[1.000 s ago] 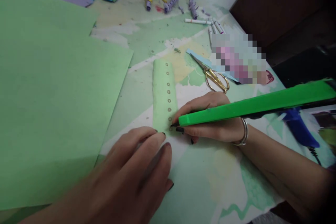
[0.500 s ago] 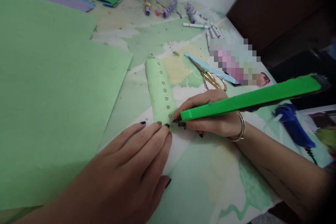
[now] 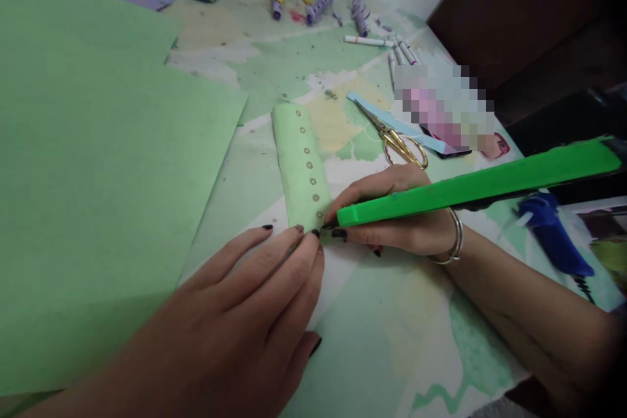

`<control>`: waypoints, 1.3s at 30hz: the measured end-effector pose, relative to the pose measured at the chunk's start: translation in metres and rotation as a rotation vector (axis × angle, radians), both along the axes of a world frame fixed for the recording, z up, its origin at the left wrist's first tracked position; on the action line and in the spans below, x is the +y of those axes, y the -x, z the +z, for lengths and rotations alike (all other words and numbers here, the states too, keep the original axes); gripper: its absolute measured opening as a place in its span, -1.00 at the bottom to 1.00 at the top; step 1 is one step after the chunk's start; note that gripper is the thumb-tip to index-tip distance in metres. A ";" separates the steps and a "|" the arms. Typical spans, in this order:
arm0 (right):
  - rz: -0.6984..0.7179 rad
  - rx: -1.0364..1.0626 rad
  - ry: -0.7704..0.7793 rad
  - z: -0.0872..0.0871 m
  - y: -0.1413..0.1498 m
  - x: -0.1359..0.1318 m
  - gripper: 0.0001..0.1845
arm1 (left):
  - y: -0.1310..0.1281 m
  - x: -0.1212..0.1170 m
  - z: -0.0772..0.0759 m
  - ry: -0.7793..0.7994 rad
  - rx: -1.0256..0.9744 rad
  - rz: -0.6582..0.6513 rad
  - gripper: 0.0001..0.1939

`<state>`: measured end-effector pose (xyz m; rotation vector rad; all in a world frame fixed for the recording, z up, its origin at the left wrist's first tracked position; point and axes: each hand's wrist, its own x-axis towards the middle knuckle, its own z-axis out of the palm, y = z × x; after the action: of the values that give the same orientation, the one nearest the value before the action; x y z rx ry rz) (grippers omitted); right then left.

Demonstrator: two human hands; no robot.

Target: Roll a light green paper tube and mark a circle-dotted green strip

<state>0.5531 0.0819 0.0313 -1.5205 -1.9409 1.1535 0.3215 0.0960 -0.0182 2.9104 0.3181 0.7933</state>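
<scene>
A pale green paper strip (image 3: 298, 166) with a row of small round marks along its right side lies on the table. My left hand (image 3: 249, 310) rests flat with fingers stretched out, fingertips touching the strip's near end. My right hand (image 3: 392, 215) is closed on a long bright green stick-like tool (image 3: 470, 186), its tip pressed at the strip's near right corner. A silver bangle (image 3: 455, 241) sits on my right wrist.
Large green paper sheets (image 3: 98, 163) cover the left. Gold scissors (image 3: 396, 140) lie on a blue strip behind my right hand. Markers (image 3: 386, 46) and rolled paper pieces (image 3: 318, 6) lie further back. A blue glue gun (image 3: 553, 232) rests at right.
The strip has turned so its far end leans left. My left hand's fingers have spread forward onto its near end. The green tool stays at the strip's corner.
</scene>
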 end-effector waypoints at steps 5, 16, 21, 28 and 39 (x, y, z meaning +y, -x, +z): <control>0.006 -0.010 0.023 0.004 0.000 0.001 -0.78 | 0.000 0.001 0.001 -0.006 0.005 0.000 -0.61; -0.031 0.029 0.043 0.002 0.001 0.000 -0.80 | 0.002 0.001 0.002 0.020 0.022 -0.006 -0.61; -0.054 0.033 0.061 0.001 0.002 -0.001 -0.81 | 0.003 0.000 0.002 0.026 0.039 -0.007 -0.60; -0.063 0.020 0.059 0.002 0.002 -0.001 -0.81 | 0.002 0.000 0.002 0.028 0.044 -0.004 -0.60; -0.077 -0.017 0.052 0.005 0.007 -0.002 -0.83 | 0.002 0.000 0.002 0.031 0.063 -0.012 -0.58</control>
<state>0.5464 0.0795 0.0363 -1.6220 -1.8594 1.1707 0.3198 0.0958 -0.0158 2.9093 0.3149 0.6901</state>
